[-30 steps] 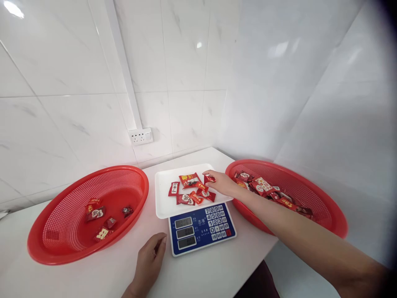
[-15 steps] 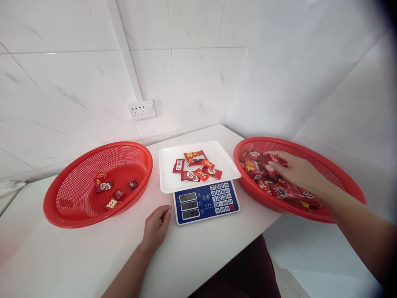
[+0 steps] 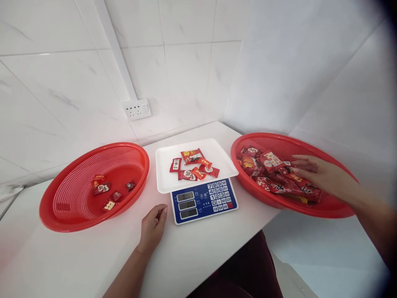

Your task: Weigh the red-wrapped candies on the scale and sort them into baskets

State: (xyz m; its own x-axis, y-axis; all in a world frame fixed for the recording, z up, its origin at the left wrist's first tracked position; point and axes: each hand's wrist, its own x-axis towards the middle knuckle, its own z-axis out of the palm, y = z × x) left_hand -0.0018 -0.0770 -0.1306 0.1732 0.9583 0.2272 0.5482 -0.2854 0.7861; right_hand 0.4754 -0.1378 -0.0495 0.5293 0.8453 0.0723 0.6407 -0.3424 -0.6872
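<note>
A white bench (image 3: 77,258) fills a tiled corner, carrying two red mesh baskets: the right-hand basket (image 3: 325,212), which juts past the bench's edge, and the left-hand basket (image 3: 66,221). Between them sits a digital scale (image 3: 201,207) topped by a white tray (image 3: 220,157). The worker's bare hands are well apart: the right hand (image 3: 318,171) hangs over the right-hand basket, fingers spread and nothing visible in its grasp, while the left hand (image 3: 153,225) rests loosely curled beside the scale; whether it encloses anything cannot be told. Red packets (image 3: 279,187) are heaped in the right-hand basket, the right hand by far the nearer. A yellow-lettered packet (image 3: 296,179) lies beneath its fingers, long axis running roughly with the basket's; a chequered packet (image 3: 270,160) lies just left of the fingertips. Smaller wrapped sweets (image 3: 187,175) cluster on the tray; a few wrapped pieces (image 3: 101,187) dot the left-hand basket.
</note>
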